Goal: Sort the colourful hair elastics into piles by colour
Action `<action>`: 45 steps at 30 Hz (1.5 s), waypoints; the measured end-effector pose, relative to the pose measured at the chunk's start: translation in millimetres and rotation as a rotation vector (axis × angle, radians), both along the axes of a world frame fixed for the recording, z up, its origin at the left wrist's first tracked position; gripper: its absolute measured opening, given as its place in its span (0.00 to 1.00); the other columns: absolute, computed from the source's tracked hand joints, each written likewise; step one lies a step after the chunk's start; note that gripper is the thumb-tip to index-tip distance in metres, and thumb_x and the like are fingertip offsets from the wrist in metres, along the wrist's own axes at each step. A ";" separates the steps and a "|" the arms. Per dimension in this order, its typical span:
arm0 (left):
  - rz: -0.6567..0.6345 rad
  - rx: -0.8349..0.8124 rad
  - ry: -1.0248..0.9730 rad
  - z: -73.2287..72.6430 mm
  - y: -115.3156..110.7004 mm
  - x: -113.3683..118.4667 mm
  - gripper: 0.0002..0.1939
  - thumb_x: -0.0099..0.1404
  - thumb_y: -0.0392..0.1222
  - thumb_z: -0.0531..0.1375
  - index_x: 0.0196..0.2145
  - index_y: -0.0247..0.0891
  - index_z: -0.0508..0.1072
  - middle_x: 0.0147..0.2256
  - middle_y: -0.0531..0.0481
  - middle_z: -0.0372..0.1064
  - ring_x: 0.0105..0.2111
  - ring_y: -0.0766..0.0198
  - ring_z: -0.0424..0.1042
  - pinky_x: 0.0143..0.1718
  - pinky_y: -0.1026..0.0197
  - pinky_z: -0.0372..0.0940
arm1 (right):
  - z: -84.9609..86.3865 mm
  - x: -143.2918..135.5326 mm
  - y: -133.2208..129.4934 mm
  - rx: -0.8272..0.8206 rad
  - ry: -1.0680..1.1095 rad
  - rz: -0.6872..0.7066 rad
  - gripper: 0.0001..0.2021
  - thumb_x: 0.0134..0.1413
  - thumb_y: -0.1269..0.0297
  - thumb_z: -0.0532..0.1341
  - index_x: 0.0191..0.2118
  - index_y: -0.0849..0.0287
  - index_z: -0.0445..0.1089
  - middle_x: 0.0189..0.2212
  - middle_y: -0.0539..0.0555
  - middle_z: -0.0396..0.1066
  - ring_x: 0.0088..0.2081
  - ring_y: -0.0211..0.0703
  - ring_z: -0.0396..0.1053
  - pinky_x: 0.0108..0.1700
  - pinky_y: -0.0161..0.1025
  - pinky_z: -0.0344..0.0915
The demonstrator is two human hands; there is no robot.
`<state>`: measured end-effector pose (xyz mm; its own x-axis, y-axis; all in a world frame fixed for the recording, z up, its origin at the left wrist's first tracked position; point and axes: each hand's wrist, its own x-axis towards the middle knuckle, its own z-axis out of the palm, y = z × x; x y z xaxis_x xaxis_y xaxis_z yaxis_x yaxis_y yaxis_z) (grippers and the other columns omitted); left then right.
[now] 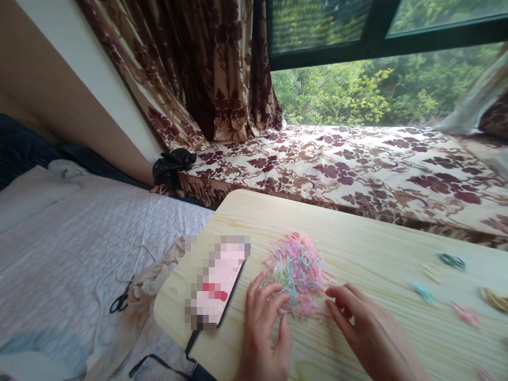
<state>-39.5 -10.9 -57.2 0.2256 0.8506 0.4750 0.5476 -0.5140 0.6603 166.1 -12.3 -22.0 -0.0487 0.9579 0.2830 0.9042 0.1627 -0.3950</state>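
Observation:
A loose heap of small elastic bands [297, 259], in pink, mint and clear colours, lies on the pale wooden table [278, 211]. My left hand [264, 328] rests at the near left edge of this heap, its fingers apart and touching some bands. At the heap's right edge is my right hand [363, 323], thumb and forefinger brought together; whatever is between the tips is too small to make out. Further right lie small groups by colour: dark teal bands [451, 261], cream bands [431, 273], turquoise bands [424, 293], pink bands [465, 314] and yellow bands [495, 299].
Left of the heap lies a phone [222, 283], its screen partly blurred, with a black strap by its lower end. A quilted bed [99, 222] with a white cable and scissors [119, 302] borders the table. Behind stand a flowered window seat [337, 159] and curtains [232, 69].

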 end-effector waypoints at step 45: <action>0.114 0.038 -0.135 -4.6 0.6 12.2 0.16 0.65 0.29 0.51 0.45 0.42 0.73 0.46 0.43 0.72 0.62 0.49 0.59 0.57 0.41 0.64 | 14.9 19.4 32.8 -0.213 0.142 -0.097 0.20 0.60 0.51 0.51 0.30 0.54 0.76 0.27 0.54 0.74 0.25 0.42 0.72 0.27 0.37 0.63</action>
<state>-27.3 -10.4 -61.8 0.0606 0.8478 0.5269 0.5112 -0.4798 0.7131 185.5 20.5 -7.1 0.0720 0.9948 0.0722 0.8444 -0.0223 -0.5352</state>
